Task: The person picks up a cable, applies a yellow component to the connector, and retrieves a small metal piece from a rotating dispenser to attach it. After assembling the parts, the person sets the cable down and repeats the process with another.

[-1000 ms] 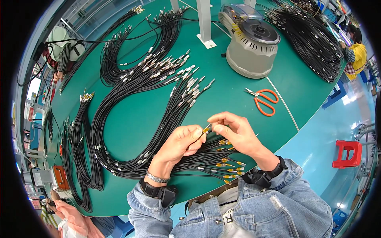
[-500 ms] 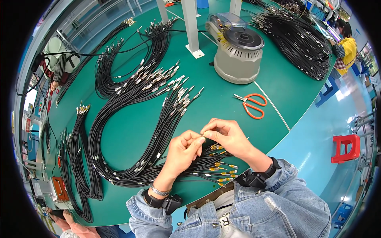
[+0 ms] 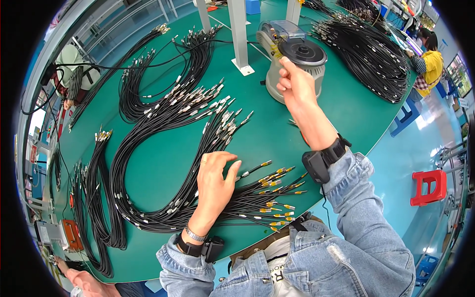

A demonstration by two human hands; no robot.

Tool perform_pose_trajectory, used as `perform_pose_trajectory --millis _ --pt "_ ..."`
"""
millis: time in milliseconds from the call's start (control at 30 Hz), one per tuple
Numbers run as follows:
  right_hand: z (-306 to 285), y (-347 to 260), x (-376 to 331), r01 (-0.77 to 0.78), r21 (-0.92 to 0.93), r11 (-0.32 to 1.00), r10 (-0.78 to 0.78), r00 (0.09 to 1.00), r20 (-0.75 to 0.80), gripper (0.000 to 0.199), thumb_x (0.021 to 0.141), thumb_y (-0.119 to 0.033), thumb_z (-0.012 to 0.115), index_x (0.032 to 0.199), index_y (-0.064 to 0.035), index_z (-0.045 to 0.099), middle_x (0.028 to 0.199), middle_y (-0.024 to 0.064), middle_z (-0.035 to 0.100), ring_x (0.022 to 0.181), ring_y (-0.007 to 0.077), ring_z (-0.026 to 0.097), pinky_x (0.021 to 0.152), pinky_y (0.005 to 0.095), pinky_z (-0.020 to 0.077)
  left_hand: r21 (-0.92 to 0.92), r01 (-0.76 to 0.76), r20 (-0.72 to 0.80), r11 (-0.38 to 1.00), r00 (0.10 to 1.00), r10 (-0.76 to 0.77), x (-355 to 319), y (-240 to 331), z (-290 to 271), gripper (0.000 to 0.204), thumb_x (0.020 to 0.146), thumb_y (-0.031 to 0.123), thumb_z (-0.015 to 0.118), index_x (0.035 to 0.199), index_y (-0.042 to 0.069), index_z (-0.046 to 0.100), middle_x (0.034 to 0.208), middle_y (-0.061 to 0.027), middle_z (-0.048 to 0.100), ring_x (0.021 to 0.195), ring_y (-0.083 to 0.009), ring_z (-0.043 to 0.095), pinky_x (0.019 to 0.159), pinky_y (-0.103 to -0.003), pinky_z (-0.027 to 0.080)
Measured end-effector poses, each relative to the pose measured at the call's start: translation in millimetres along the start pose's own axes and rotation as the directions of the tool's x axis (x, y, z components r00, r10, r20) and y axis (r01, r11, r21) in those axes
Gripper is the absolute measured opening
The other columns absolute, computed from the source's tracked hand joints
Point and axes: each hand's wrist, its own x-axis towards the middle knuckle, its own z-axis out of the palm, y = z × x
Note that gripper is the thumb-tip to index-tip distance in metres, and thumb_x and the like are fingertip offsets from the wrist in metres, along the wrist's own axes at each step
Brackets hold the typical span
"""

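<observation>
My right hand (image 3: 298, 86) reaches up to the front of a grey automatic tape dispenser (image 3: 297, 49) with a black round top. Its fingers are curled and pinched at the dispenser's yellow tape outlet; what they hold, if anything, is too small to make out. My left hand (image 3: 214, 180), thumb apart from the fingers, hovers open over a bundle of black cables (image 3: 168, 218). Beside it lie cable ends with yellow tags (image 3: 277, 204). One tagged cable end (image 3: 266, 163) sticks out above the rest. My right forearm mostly covers the orange-handled scissors (image 3: 304, 138).
More black cable bundles lie at the far left (image 3: 143, 94), left edge (image 3: 106, 208) and far right (image 3: 366, 54) of the green table (image 3: 262, 128). A grey post (image 3: 238, 39) stands beside the dispenser. A red stool (image 3: 428, 188) and a person in yellow (image 3: 431, 69) are off to the right.
My hands were together, pinching above the tagged ends. My right hand has moved up and away to the dispenser, its forearm now over the scissors. The left shifted slightly left and opened.
</observation>
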Motion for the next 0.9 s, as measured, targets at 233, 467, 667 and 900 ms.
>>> perform_pose_trajectory --millis 233,467,667,900 --pt "18.4 4.8 13.1 0.082 -0.112 0.99 -0.095 0.989 -0.116 0.013 0.083 -0.009 0.062 0.078 -0.0025 0.053 0.061 0.0008 0.048 0.043 0.006 0.031 0.047 0.0238 0.0294 0.04 0.023 -0.041 0.999 0.999 -0.021 2.0 -1.8 -7.2 0.012 0.078 0.008 0.065 0.087 0.002 0.062 0.091 -0.0095 0.062 0.088 -0.0271 0.054 0.079 -0.035 0.042" --pt "-0.7 3.1 21.3 0.045 0.046 0.998 -0.044 0.999 -0.019 0.012 0.083 -0.01 0.062 0.079 -0.0028 0.054 0.059 0.0 0.048 0.043 0.0057 0.032 0.047 0.0229 0.0292 0.024 0.032 -0.014 0.999 0.999 -0.032 2.9 -6.5 -5.6 0.012 0.077 0.008 0.065 0.088 0.002 0.062 0.091 -0.0092 0.062 0.087 -0.0274 0.054 0.078 -0.035 0.042" --pt "-1.8 -26.8 2.3 0.354 -0.203 0.913 -0.299 0.918 0.26 0.021 0.087 -0.018 0.059 0.098 0.0004 0.057 0.072 0.0038 0.06 0.062 0.0095 0.05 0.063 0.0225 0.0408 0.17 0.012 -0.034 0.985 0.999 -0.006 0.3 -16.2 -5.0 0.015 0.076 0.007 0.066 0.088 0.002 0.061 0.093 -0.009 0.06 0.087 -0.0276 0.054 0.077 -0.035 0.043" --pt "-37.3 -46.2 36.0 0.608 -0.786 -0.111 -0.677 0.532 0.508 0.042 0.089 -0.025 0.057 0.117 0.0059 0.051 0.092 0.0108 0.065 0.091 0.0167 0.059 0.083 0.0276 0.0436 0.393 -0.055 0.077 0.918 0.997 0.026 -0.9 -22.3 1.2 0.023 0.074 0.009 0.067 0.094 0.0 0.058 0.092 -0.0105 0.053 0.082 -0.027 0.054 0.072 -0.038 0.045"
